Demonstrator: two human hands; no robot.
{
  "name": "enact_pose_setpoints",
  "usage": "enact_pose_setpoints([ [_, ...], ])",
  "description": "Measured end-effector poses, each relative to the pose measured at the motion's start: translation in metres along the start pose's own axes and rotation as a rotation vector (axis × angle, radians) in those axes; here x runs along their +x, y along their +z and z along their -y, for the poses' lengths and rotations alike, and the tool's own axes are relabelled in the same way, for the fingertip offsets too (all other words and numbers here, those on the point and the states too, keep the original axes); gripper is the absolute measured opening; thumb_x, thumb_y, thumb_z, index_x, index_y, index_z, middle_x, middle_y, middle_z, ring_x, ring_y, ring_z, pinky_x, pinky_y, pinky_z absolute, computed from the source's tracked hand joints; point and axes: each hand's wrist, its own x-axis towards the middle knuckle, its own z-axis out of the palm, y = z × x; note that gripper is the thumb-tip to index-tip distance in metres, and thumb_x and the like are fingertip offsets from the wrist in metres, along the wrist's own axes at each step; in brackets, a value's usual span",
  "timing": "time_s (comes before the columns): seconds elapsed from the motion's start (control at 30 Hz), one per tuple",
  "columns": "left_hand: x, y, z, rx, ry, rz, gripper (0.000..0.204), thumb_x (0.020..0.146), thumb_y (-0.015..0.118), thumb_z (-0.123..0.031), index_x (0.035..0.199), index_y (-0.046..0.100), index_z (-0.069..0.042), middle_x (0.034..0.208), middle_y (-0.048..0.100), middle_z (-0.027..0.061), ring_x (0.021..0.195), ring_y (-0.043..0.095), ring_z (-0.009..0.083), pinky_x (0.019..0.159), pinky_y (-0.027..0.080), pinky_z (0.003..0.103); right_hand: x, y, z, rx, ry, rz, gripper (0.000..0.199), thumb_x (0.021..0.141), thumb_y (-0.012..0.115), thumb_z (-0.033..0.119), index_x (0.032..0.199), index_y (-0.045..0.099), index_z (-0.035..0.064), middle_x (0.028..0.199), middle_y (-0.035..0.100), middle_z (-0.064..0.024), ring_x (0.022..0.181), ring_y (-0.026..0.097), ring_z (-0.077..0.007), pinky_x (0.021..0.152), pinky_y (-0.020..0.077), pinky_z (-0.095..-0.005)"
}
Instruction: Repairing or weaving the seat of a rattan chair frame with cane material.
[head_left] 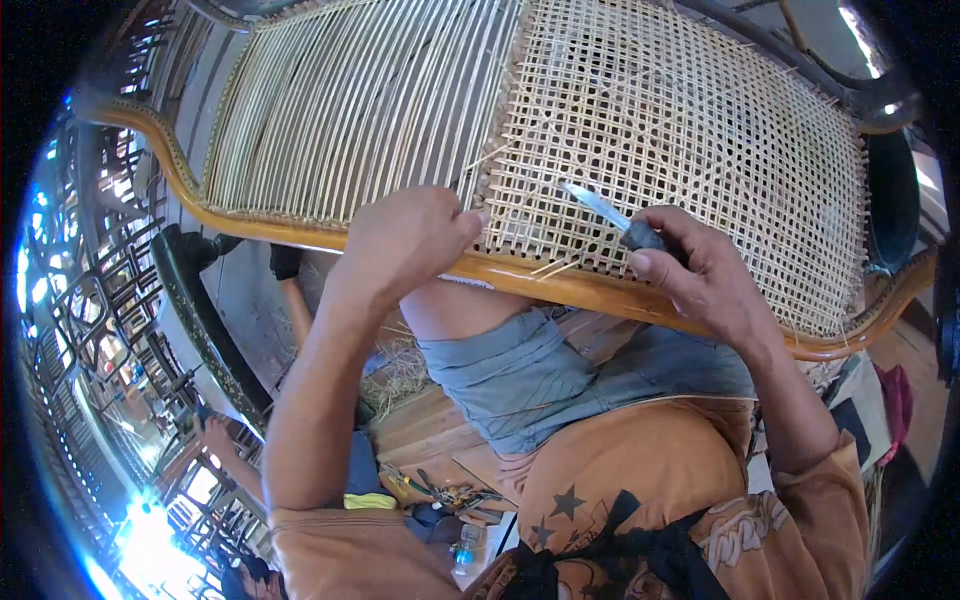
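Observation:
A curved wooden seat frame (pixel 600 292) lies across my lap. Its right part carries a cane panel (pixel 690 130) woven in an open lattice; on the left part, cane strands (pixel 350 110) run in one direction only. My right hand (pixel 695 272) grips a knife (pixel 602 210) by its dark handle, the blade pointing up and left above the lattice. At the near rail, beside the border between both parts, my left hand (pixel 410 245) is closed; whatever its curled fingers hold is hidden. Loose cane ends (pixel 553 268) stick out over the near rail.
Pliers and other tools (pixel 440 490) lie on the wooden floor, with a clear bottle (pixel 465 552) nearby. Cane shavings (pixel 400 375) are scattered below the frame. At left, another person's hand (pixel 215 440) shows near dark furniture. A dark bucket (pixel 893 205) stands at far right.

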Motion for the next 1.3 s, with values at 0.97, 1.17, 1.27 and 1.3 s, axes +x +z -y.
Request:
enact_pose_setpoints([
  [0.97, 0.024, -0.005, -0.010, -0.105, 0.011, 0.248, 0.029, 0.075, 0.052, -0.023, 0.078, 0.067, 0.002, 0.080, 0.063, 0.0266, 0.075, 0.062, 0.0424, 0.075, 0.050, 0.048, 0.099, -0.028, 0.055, -0.796, -0.406, 0.456, 0.030, 0.083, 0.058, 0.019, 0.108, 0.062, 0.0024, 0.083, 0.065, -0.0179, 0.078, 0.064, -0.0336, 0.072, 0.0506, -0.0419],
  [1.17, 0.016, -0.003, -0.003, -0.163, 0.071, 0.144, 0.023, 0.081, 0.051, -0.017, 0.070, 0.063, -0.001, 0.072, 0.060, 0.0226, 0.073, 0.061, 0.0416, 0.070, 0.048, 0.050, 0.078, -0.025, 0.052, -0.818, -0.465, 0.332, 0.028, 0.083, 0.062, 0.018, 0.107, 0.060, 0.0039, 0.082, 0.063, -0.0174, 0.078, 0.062, -0.0361, 0.071, 0.0499, -0.0439],
  [1.27, 0.001, 0.011, -0.004, -0.263, 0.005, -0.109, 0.026, 0.083, 0.052, -0.024, 0.080, 0.060, 0.001, 0.075, 0.059, 0.0213, 0.074, 0.060, 0.0380, 0.068, 0.047, 0.046, 0.060, -0.021, 0.046, -0.689, -0.327, 0.304, 0.029, 0.085, 0.061, 0.022, 0.109, 0.058, 0.0055, 0.083, 0.063, -0.0161, 0.076, 0.063, -0.0340, 0.070, 0.0500, -0.0426],
  [1.3, -0.004, 0.016, -0.005, -0.271, 0.021, -0.227, 0.030, 0.083, 0.053, -0.027, 0.085, 0.059, 0.003, 0.077, 0.059, 0.0210, 0.074, 0.060, 0.0363, 0.068, 0.046, 0.044, 0.056, -0.018, 0.044, -0.657, -0.264, 0.298, 0.030, 0.085, 0.061, 0.023, 0.110, 0.058, 0.0060, 0.084, 0.063, -0.0158, 0.077, 0.063, -0.0334, 0.070, 0.0501, -0.0422],
])
